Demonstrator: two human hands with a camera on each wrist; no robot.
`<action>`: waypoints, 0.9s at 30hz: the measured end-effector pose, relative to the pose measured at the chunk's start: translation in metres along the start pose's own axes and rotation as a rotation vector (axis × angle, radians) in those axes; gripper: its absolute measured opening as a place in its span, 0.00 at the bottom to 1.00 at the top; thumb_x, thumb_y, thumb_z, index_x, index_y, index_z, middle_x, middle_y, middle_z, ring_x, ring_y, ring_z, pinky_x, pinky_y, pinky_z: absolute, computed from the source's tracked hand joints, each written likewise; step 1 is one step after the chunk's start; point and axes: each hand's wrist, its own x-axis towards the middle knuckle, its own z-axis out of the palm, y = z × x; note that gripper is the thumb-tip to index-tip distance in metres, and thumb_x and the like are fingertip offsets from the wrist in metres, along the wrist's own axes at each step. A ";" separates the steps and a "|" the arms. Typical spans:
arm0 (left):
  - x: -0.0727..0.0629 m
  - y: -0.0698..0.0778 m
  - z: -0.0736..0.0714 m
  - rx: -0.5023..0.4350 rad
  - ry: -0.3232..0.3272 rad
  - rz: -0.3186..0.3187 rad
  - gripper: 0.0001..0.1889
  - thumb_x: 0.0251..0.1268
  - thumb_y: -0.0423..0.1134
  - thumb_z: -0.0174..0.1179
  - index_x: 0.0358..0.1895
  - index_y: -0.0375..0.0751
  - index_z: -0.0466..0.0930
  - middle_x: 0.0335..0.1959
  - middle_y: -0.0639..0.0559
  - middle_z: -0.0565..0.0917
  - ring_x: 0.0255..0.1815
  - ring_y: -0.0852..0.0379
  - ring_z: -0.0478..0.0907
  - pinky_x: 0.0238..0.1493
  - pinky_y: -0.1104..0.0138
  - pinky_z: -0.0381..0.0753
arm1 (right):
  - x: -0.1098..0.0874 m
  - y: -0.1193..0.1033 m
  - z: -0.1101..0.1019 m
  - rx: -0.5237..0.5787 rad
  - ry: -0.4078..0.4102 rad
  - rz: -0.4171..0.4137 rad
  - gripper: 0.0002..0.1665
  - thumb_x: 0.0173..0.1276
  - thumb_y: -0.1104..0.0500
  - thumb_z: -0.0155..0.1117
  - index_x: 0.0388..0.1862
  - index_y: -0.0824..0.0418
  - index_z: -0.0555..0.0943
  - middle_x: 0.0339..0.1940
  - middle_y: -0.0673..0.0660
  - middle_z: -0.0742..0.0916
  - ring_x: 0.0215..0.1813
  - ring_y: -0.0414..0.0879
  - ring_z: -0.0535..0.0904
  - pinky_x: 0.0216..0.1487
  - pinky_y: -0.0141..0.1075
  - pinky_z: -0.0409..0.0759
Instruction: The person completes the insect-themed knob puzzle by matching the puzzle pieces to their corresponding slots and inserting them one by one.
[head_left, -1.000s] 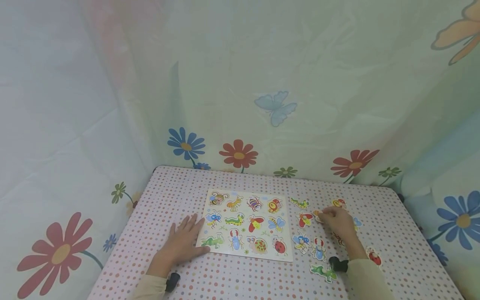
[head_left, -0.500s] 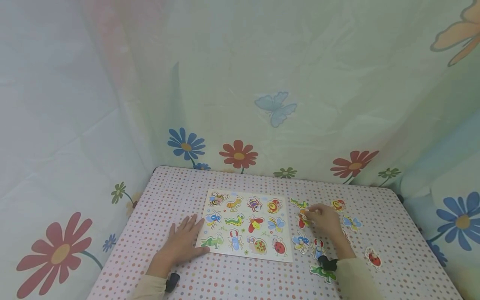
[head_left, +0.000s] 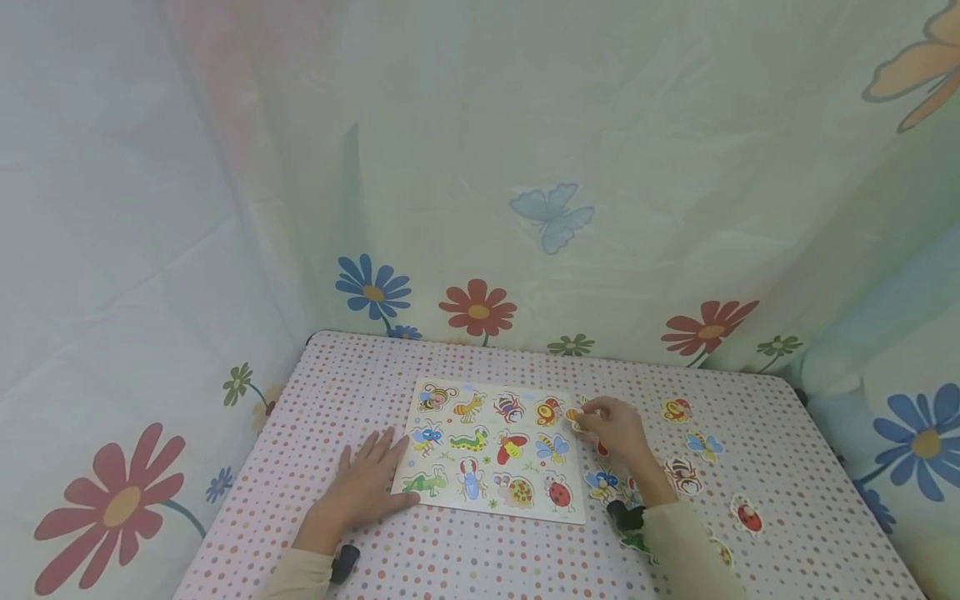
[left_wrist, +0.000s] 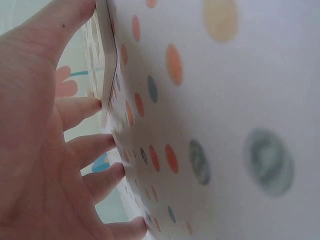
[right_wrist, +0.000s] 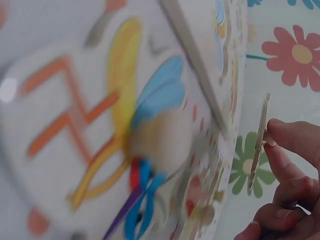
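A thin wooden insect puzzle piece with orange stripes (head_left: pixel 574 419) is pinched by its small peg between thumb and finger of my right hand (head_left: pixel 617 432). The right wrist view shows this piece (right_wrist: pixel 259 145) edge-on, held off the table. It is at the upper right edge of the pale puzzle board (head_left: pixel 489 390), which is printed with rows of insects. My left hand (head_left: pixel 367 483) lies spread on the table at the board's left side, its thumb at the lower left corner. In the left wrist view, fingertips (left_wrist: pixel 112 141) touch the tabletop beside the board's edge.
Several loose pegged pieces lie right of the board: a blue mosquito piece (head_left: pixel 602 485), a spider piece (head_left: pixel 682 477), a blue-winged piece (head_left: pixel 705 446), a red-and-yellow piece (head_left: pixel 677 409) and a ladybug piece (head_left: pixel 747 517). My right forearm covers others. A floral curtain (head_left: pixel 450 167) surrounds the dotted table (head_left: pixel 360 367).
My right hand has moved left with the striped piece, from among the loose pieces to the board's right edge. The spider piece has come into sight. My left hand stays put.
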 end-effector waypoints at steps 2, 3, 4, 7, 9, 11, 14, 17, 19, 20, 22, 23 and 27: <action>0.000 0.000 0.000 0.003 0.001 0.002 0.51 0.57 0.71 0.62 0.79 0.48 0.58 0.80 0.41 0.54 0.79 0.37 0.47 0.72 0.32 0.41 | 0.002 -0.006 0.004 0.005 -0.002 -0.010 0.19 0.68 0.52 0.69 0.49 0.66 0.83 0.41 0.64 0.82 0.33 0.56 0.75 0.27 0.38 0.74; 0.000 -0.001 0.001 0.002 0.002 0.002 0.51 0.57 0.71 0.62 0.79 0.48 0.58 0.80 0.41 0.54 0.79 0.37 0.47 0.71 0.32 0.41 | 0.003 -0.009 0.006 0.001 0.001 -0.019 0.19 0.68 0.52 0.69 0.48 0.66 0.83 0.41 0.64 0.82 0.34 0.56 0.75 0.27 0.38 0.75; 0.001 -0.001 0.001 0.002 0.003 0.003 0.51 0.57 0.71 0.62 0.79 0.48 0.58 0.80 0.41 0.54 0.79 0.37 0.47 0.71 0.32 0.41 | 0.004 -0.011 0.008 -0.008 0.006 -0.035 0.19 0.67 0.52 0.70 0.48 0.65 0.84 0.42 0.64 0.83 0.35 0.56 0.76 0.28 0.38 0.76; 0.000 -0.001 0.001 0.003 0.004 0.002 0.51 0.56 0.71 0.62 0.79 0.48 0.58 0.80 0.41 0.54 0.79 0.37 0.47 0.71 0.32 0.41 | 0.007 -0.020 0.014 0.004 0.003 -0.064 0.17 0.67 0.53 0.70 0.46 0.65 0.84 0.40 0.64 0.82 0.34 0.58 0.76 0.29 0.42 0.76; 0.000 -0.001 0.001 0.000 0.004 0.003 0.51 0.56 0.71 0.63 0.79 0.47 0.59 0.80 0.41 0.54 0.79 0.37 0.47 0.71 0.32 0.41 | 0.009 -0.026 0.019 0.000 0.007 -0.081 0.16 0.67 0.53 0.70 0.44 0.65 0.84 0.41 0.62 0.83 0.39 0.54 0.75 0.34 0.41 0.75; 0.000 -0.001 0.001 0.004 0.001 0.002 0.51 0.56 0.71 0.62 0.79 0.48 0.58 0.80 0.41 0.53 0.79 0.37 0.47 0.72 0.32 0.41 | 0.012 -0.032 0.024 0.022 -0.004 -0.082 0.15 0.66 0.53 0.71 0.43 0.64 0.85 0.39 0.60 0.83 0.38 0.53 0.73 0.34 0.41 0.73; 0.000 -0.002 0.002 0.001 0.001 0.004 0.52 0.56 0.72 0.62 0.79 0.48 0.58 0.80 0.42 0.53 0.79 0.37 0.47 0.71 0.32 0.41 | 0.015 -0.042 0.031 0.038 -0.020 -0.092 0.14 0.66 0.53 0.72 0.42 0.62 0.85 0.34 0.57 0.82 0.35 0.50 0.72 0.32 0.40 0.71; 0.000 -0.002 0.001 0.003 -0.001 0.001 0.52 0.56 0.72 0.61 0.79 0.48 0.58 0.80 0.42 0.53 0.79 0.38 0.47 0.72 0.32 0.41 | 0.017 -0.052 0.040 0.058 -0.039 -0.129 0.14 0.66 0.53 0.72 0.42 0.62 0.85 0.27 0.55 0.78 0.27 0.48 0.69 0.26 0.38 0.67; 0.000 -0.002 0.001 -0.001 0.002 0.000 0.52 0.56 0.72 0.62 0.79 0.48 0.58 0.80 0.42 0.53 0.79 0.38 0.46 0.72 0.32 0.41 | 0.019 -0.058 0.047 0.065 -0.049 -0.146 0.14 0.65 0.53 0.72 0.42 0.62 0.85 0.25 0.55 0.76 0.25 0.47 0.66 0.23 0.38 0.65; 0.000 -0.002 0.001 0.000 0.000 -0.003 0.52 0.56 0.72 0.62 0.79 0.48 0.58 0.80 0.42 0.53 0.79 0.38 0.46 0.72 0.32 0.40 | 0.019 -0.061 0.050 0.066 -0.052 -0.155 0.14 0.65 0.53 0.73 0.42 0.62 0.85 0.25 0.54 0.76 0.25 0.47 0.66 0.23 0.37 0.64; 0.000 -0.002 0.001 0.001 -0.001 -0.005 0.51 0.56 0.72 0.62 0.79 0.48 0.58 0.80 0.42 0.52 0.79 0.38 0.46 0.72 0.33 0.40 | 0.021 -0.067 0.058 0.072 -0.057 -0.175 0.12 0.65 0.54 0.73 0.40 0.61 0.86 0.25 0.54 0.76 0.25 0.47 0.64 0.23 0.37 0.62; 0.000 -0.001 0.001 0.001 0.000 -0.005 0.51 0.56 0.71 0.62 0.79 0.48 0.58 0.80 0.42 0.53 0.79 0.38 0.46 0.72 0.33 0.41 | 0.022 -0.070 0.061 0.073 -0.065 -0.176 0.12 0.65 0.54 0.73 0.40 0.61 0.86 0.26 0.53 0.76 0.25 0.47 0.65 0.23 0.37 0.62; 0.000 -0.001 0.001 0.000 0.000 -0.001 0.51 0.56 0.71 0.62 0.79 0.47 0.59 0.80 0.42 0.53 0.79 0.38 0.47 0.72 0.32 0.41 | 0.024 -0.079 0.073 0.090 -0.086 -0.197 0.11 0.65 0.55 0.73 0.39 0.60 0.85 0.25 0.54 0.77 0.24 0.47 0.65 0.22 0.36 0.62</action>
